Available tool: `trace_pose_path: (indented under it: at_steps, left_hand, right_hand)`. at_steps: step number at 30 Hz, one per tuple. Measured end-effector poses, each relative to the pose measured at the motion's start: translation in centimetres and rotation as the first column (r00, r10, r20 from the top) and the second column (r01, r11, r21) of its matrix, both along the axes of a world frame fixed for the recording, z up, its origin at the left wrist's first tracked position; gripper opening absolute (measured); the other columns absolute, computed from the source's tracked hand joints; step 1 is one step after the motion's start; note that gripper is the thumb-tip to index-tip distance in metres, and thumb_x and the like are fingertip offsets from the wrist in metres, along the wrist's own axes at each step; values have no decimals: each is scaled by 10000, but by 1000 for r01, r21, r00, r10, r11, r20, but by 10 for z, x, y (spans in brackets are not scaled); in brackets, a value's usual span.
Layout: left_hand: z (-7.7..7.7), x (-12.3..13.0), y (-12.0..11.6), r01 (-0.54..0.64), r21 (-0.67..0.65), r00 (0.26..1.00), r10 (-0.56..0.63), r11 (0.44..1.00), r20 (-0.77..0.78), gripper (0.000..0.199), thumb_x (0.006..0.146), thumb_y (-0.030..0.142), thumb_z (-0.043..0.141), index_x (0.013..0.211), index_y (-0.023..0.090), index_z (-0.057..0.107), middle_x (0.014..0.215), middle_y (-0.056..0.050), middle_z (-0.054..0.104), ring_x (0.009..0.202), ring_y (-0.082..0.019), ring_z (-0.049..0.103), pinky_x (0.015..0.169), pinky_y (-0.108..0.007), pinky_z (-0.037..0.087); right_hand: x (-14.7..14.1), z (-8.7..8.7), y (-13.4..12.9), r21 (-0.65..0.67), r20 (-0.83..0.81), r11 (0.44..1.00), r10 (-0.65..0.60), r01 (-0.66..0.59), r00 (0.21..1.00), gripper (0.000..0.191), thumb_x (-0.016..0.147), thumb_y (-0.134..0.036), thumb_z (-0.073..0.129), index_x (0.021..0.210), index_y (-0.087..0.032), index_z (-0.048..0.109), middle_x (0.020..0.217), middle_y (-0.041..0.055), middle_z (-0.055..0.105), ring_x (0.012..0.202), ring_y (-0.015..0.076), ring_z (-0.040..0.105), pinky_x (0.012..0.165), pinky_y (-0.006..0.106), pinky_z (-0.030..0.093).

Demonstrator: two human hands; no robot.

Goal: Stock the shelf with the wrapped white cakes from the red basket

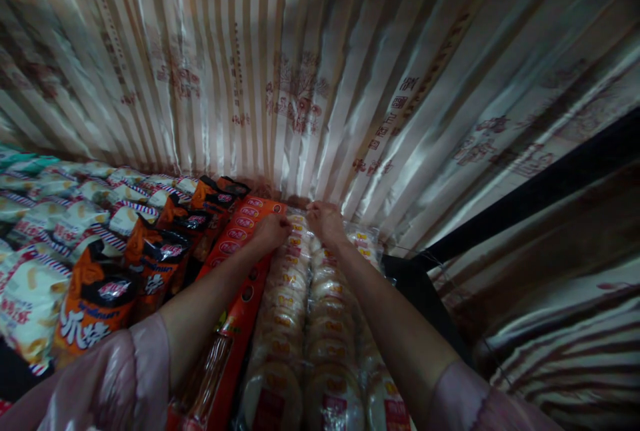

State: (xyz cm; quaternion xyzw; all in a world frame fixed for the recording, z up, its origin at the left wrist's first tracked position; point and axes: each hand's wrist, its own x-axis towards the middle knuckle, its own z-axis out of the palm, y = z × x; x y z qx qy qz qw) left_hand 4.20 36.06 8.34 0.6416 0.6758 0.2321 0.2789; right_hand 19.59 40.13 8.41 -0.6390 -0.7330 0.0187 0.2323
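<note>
Head: left hand [271,232], right hand [326,223] curled by wrapped round cakes [284,301] — can't tell grip; lined up, likely so labels [334,411] show.

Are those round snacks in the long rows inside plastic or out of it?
Inside plastic: shiny clear wrapping covers the round snacks. It's too dim to tell whether they are all sealed.

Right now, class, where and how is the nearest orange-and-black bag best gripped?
Probably by its peaked top, pinched from above: that part of the orange-and-black bag sticks up, while a white bag crowds its left and another orange bag stands behind.
</note>
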Motion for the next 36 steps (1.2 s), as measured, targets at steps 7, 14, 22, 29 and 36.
trace_pose_path:
  at_steps: [7, 14, 22, 29, 36]
  left_hand:
    - [2, 1, -2, 4, 13, 1000, -3, 1000, -14, 200, 758, 214, 560, 880, 191, 717, 848, -29, 711, 794, -167, 632, 672, -224, 445]
    - [0, 1, -1, -5, 22, 1000, 6, 1000, -31, 192, 770, 235, 569, 892, 201, 712, 889, -35, 714, 849, -179, 637, 712, -232, 451]
    - [4, 2, -5, -29, 5, 999, 29, 1000, -18, 207, 773, 235, 565, 915, 198, 711, 897, -36, 716, 833, -172, 637, 718, -233, 455]
    - [2, 1, -3, -2, 11, 1000, 2, 1000, 3, 203, 764, 212, 562, 900, 180, 710, 871, -37, 718, 803, -164, 639, 681, -228, 451]
    - [5, 2, -4, -17, 2, 1000, 17, 1000, -4, 209, 774, 222, 558, 910, 184, 712, 890, -38, 718, 812, -160, 636, 708, -228, 453]
  right_hand:
    - [8, 4, -12, 13, 28, 994, 110, -111, 994, 178, 811, -234, 526, 794, -210, 702, 964, 59, 665, 1074, 229, 453, 888, 336, 346]
    - [8, 10, -21, 62, 115, 980, 182, -190, 977, 172, 815, -244, 541, 780, -212, 707, 908, 67, 639, 1020, 228, 443, 873, 352, 314]
    - [7, 3, -17, 62, 90, 995, 76, -82, 993, 241, 875, -251, 466, 917, -217, 701, 964, 74, 675, 1019, 227, 477, 864, 337, 326]
    - [-1, 2, -2, -11, 38, 1000, -3, 3, 999, 232, 822, -241, 524, 968, -246, 704, 973, 55, 698, 1068, 245, 511, 876, 358, 352]
    - [-6, -2, 8, -13, 19, 999, -31, 31, 999, 218, 800, -234, 513, 824, -252, 729, 791, 22, 714, 799, 180, 609, 750, 283, 397]
